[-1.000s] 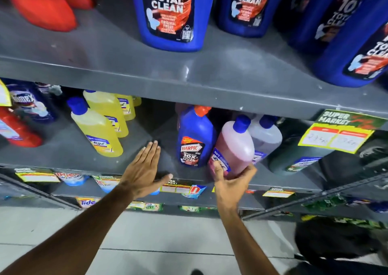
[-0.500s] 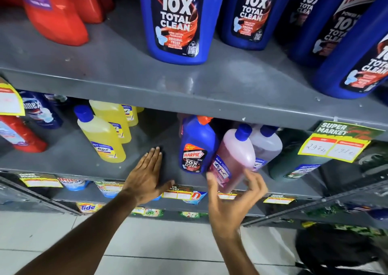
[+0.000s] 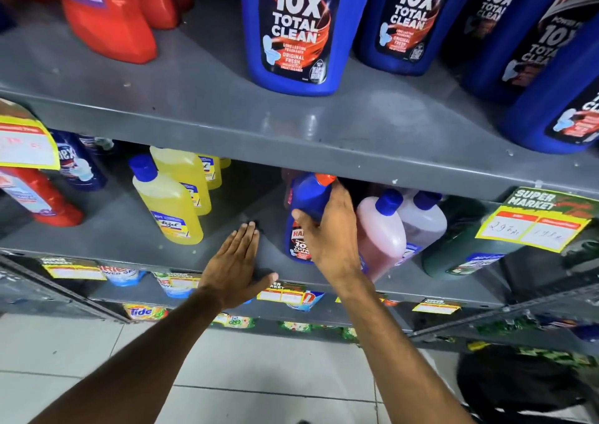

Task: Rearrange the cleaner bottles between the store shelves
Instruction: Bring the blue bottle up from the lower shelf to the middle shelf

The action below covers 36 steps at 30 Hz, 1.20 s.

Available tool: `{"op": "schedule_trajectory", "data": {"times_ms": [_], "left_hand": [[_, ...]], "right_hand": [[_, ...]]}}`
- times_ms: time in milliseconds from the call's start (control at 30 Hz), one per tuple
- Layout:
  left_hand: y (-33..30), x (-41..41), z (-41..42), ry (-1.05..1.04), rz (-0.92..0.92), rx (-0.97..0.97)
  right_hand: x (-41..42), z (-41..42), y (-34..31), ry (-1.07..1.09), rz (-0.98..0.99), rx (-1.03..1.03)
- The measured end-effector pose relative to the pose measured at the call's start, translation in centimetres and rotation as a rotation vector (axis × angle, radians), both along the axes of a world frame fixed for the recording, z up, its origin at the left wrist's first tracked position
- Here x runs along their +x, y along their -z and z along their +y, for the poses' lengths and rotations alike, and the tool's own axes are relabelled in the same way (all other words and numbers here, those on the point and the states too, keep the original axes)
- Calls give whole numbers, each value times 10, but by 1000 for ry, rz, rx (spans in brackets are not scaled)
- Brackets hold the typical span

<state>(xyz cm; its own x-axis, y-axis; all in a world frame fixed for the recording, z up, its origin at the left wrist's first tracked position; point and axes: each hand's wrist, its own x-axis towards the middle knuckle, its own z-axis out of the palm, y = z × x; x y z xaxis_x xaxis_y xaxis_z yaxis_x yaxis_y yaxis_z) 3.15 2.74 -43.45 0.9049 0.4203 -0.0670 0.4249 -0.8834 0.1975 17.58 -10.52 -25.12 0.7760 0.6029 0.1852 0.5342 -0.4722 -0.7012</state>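
On the middle grey shelf (image 3: 113,239) stands a small blue Harpic bottle (image 3: 306,197) with a red cap. My right hand (image 3: 330,226) is wrapped around its neck and shoulder. Just right of it a pink bottle (image 3: 382,229) with a blue cap leans, then a pale lilac bottle (image 3: 421,226) and a dark green bottle (image 3: 460,252). My left hand (image 3: 236,261) lies flat and open on the shelf's front edge, left of the blue bottle. Yellow bottles (image 3: 168,206) with blue caps stand further left.
The upper shelf (image 3: 194,109) holds large blue Harpic bottles (image 3: 298,28) and red bottles (image 3: 107,18). A red bottle (image 3: 39,197) and a dark blue one (image 3: 77,164) sit at the far left of the middle shelf. Price tags (image 3: 531,226) hang from shelf edges. Tiled floor lies below.
My right hand let go of the pink bottle, which settled back leaning on the shelf, and moved up-left to take hold of the small blue Harpic bottle. The left hand stayed flat.
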Motion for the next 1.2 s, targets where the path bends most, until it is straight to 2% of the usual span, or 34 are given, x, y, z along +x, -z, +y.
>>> {"op": "schedule_trajectory", "data": {"times_ms": [367, 567, 767, 1033, 1200], "left_hand": [[-12, -7, -11, -23, -9, -9], [-55, -51, -51, 12, -146, -24], [-146, -95, -89, 35, -380, 41], [-276, -101, -84, 47, -585, 279], [-341, -70, -57, -20, -575, 364]], "right_hand": [[-4, -18, 6, -69, -23, 18], [-33, -52, -14, -143, -45, 69], [-64, -99, -91, -277, -129, 144], [-69, -139, -241, -305, -376, 285], [-49, -140, -316, -319, -489, 386]]}}
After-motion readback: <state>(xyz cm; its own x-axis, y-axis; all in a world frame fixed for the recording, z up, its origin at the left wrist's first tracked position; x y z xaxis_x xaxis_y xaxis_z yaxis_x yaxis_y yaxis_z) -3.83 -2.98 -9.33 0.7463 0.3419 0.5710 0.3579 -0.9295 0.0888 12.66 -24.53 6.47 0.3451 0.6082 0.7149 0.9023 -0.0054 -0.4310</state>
